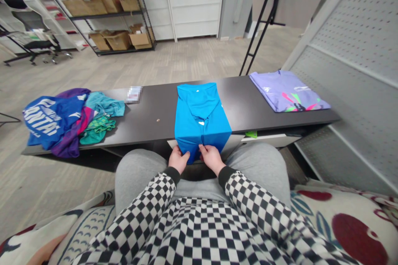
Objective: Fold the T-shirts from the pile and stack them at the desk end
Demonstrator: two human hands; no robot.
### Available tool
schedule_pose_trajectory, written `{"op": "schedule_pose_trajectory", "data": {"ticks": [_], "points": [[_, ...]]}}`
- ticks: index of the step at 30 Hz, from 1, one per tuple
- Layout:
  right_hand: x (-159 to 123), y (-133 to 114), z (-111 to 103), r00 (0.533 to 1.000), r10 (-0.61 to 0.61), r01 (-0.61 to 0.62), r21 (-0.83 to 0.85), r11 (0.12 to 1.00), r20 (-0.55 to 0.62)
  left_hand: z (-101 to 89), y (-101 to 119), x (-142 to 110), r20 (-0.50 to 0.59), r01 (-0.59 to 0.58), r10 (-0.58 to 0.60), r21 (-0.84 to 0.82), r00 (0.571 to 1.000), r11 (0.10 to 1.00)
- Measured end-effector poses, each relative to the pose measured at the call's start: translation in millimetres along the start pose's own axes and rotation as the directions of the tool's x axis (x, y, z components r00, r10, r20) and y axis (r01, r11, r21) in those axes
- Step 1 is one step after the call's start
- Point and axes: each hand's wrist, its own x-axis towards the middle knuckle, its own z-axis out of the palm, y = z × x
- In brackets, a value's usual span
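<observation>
A bright blue shirt (199, 120) lies partly folded on the dark table, its collar opening at the far end and its near end hanging over the front edge. My left hand (179, 159) pinches the hanging fabric at its left side. Just to the right, my right hand (212, 157) grips the same fabric near its middle, thumb on top. Both hands are below the table's edge, above my lap. The fingertips behind the cloth are hidden.
On the left of the dark table (143, 126) lies a heap of crumpled clothes (62, 120), beside a small blurred item (134, 94). A folded purple shirt (289, 91) rests at the right end. A perforated grey panel (351, 49) stands to the right.
</observation>
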Motion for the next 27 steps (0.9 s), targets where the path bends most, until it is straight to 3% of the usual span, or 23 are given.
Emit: {"op": "schedule_pose_trajectory", "data": {"ticks": [9, 15, 18, 22, 25, 27], "points": [[2.5, 5.0, 4.1, 0.999, -0.006, 0.001, 0.101, 0.995, 0.044, -2.9, -9.1, -3.3, 0.256, 0.036, -0.040, 0.021, 0.966, 0.999], [-3.3, 2.5, -5.7, 0.997, -0.044, 0.044, 0.001, 0.999, 0.064, 1.8, -11.2, -1.0, 0.296, 0.059, -0.059, 0.008, 0.953, 0.998], [-10.0, 5.8, -32.2, 0.993, -0.060, 0.072, -0.110, 0.991, 0.104, 2.7, -14.2, -1.0, 0.321, 0.086, -0.067, -0.046, 0.945, 0.995], [-14.3, 15.4, -88.1, 0.985, 0.013, 0.053, -0.373, 0.926, 0.172, 3.0, -20.9, -2.2, 0.346, 0.133, -0.093, -0.093, 0.934, 0.987], [-9.2, 22.6, -120.9, 0.999, 0.019, 0.006, -0.473, 0.881, 0.047, 4.4, -26.6, -0.7, 0.362, 0.193, -0.147, -0.096, 0.921, 0.976], [-4.3, 27.3, -130.6, 0.998, -0.013, -0.016, -0.413, 0.910, -0.069, 6.2, -29.1, 1.7, 0.359, 0.246, -0.205, -0.072, 0.910, 0.967]]}}
